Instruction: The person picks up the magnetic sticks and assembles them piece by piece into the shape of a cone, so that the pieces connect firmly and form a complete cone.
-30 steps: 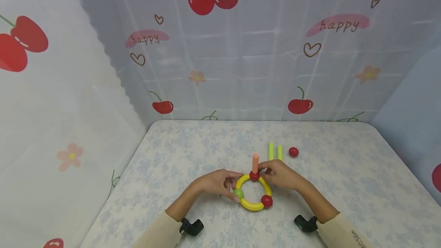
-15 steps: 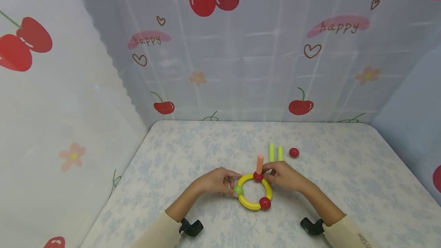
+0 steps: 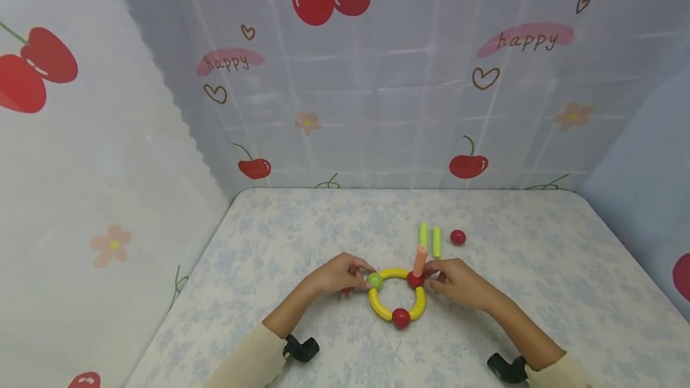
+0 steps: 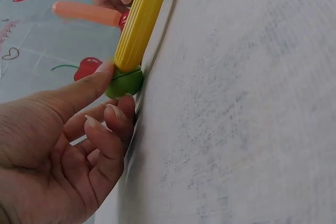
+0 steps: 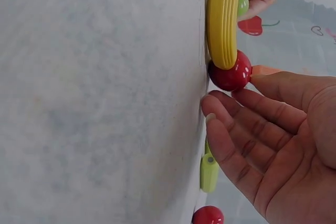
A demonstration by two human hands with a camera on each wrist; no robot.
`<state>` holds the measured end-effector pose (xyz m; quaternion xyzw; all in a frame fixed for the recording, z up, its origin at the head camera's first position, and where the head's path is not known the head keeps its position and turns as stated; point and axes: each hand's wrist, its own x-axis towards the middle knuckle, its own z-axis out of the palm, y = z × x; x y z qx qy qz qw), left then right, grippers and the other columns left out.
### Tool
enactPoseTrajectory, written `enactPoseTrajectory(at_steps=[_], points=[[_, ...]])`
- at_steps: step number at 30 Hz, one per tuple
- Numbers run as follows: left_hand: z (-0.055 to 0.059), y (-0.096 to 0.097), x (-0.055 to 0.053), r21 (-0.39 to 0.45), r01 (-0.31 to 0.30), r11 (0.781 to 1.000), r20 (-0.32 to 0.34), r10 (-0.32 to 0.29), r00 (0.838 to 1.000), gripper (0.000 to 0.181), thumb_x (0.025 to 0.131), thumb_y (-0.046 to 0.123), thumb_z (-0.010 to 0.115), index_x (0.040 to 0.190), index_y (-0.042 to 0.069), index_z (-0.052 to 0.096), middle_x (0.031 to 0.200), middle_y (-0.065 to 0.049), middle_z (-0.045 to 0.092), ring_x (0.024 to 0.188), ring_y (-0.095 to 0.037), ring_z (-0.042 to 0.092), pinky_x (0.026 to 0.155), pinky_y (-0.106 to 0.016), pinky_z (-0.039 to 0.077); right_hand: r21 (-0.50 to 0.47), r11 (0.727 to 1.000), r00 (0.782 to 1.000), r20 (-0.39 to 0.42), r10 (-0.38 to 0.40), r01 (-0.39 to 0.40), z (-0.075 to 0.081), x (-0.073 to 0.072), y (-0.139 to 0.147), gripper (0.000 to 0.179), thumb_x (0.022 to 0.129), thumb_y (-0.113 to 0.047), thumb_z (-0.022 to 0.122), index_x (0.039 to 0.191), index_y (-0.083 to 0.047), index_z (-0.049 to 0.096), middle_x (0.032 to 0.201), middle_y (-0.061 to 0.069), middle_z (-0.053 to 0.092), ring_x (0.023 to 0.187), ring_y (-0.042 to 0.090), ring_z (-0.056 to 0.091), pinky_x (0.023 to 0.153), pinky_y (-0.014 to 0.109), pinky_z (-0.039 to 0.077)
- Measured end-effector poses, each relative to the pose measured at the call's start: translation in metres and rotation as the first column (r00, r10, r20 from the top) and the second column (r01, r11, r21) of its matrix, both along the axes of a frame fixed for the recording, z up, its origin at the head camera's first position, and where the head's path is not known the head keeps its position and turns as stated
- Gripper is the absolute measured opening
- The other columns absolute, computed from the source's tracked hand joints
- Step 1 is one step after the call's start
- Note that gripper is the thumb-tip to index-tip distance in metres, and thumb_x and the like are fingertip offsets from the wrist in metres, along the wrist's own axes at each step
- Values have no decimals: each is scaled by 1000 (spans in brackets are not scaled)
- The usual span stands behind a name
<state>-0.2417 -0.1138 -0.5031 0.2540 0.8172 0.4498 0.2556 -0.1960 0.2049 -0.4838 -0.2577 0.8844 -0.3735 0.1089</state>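
Observation:
A ring of yellow curved pieces (image 3: 380, 305) joined by balls lies flat on the table. My left hand (image 3: 335, 275) pinches the green ball (image 3: 374, 281) at the ring's left, between thumb and fingers; the left wrist view shows this green ball (image 4: 125, 83) below a ridged yellow piece (image 4: 139, 24). On the right, my right hand (image 3: 460, 283) pinches a red ball (image 3: 415, 281), from which an orange stick (image 3: 420, 261) rises, leaning slightly. Its thumb and forefinger meet that red ball (image 5: 230, 72) in the right wrist view. Another red ball (image 3: 401, 318) forms the ring's near side.
Behind the ring lie two light green sticks (image 3: 437, 242) and a loose red ball (image 3: 458, 237). A cherry-print curtain (image 3: 356, 88) hangs behind the table's far edge. The table has a pale floral cover (image 3: 302, 220).
The ring has turned clockwise as seen from above. Its green ball went away from me, the ball with the orange stick went right, and the near red ball went left. Both hands followed.

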Motion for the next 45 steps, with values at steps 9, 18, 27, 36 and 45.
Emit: enactPoseTrajectory(at_steps=[9,18,27,36,45], points=[[-5,6,-11,5,-65,998,-51,65,997,29,94,22,76,120,9,73,64,-6,64,47,-15,53,44,-25,46,-7,1000,1000,18,12,-12,2,4,4,22,97,-10,68,119,-8,72,113,8,72,81,13,66,64,25,56],[0,3,-4,-41,-148,988,-30,147,989,24,94,35,75,103,14,72,54,-5,54,42,-15,46,42,-25,40,9,1000,1000,-11,4,-4,3,-4,5,24,91,-1,72,112,-11,73,106,3,72,81,12,65,67,24,56],[3,0,18,-141,-71,988,2,72,997,34,93,40,75,78,9,72,48,3,48,38,-11,42,39,-23,36,-10,1000,1000,-15,1,-2,-2,-9,1,19,89,-5,78,107,-11,74,100,-3,72,80,11,64,65,24,55],[1,6,17,-124,-108,986,5,110,994,27,94,37,74,83,13,73,49,1,49,39,-12,42,38,-23,37,30,1000,1000,-18,-2,2,-3,-6,3,20,87,-10,81,104,-15,73,94,-9,70,79,8,63,65,24,54],[-2,13,7,-53,-135,989,-27,133,991,18,96,33,73,89,16,73,54,-3,55,41,-14,45,39,-25,41,27,1000,1000,2,16,-16,-1,5,8,19,87,-11,80,105,-13,74,92,-9,70,76,6,62,63,23,53]])
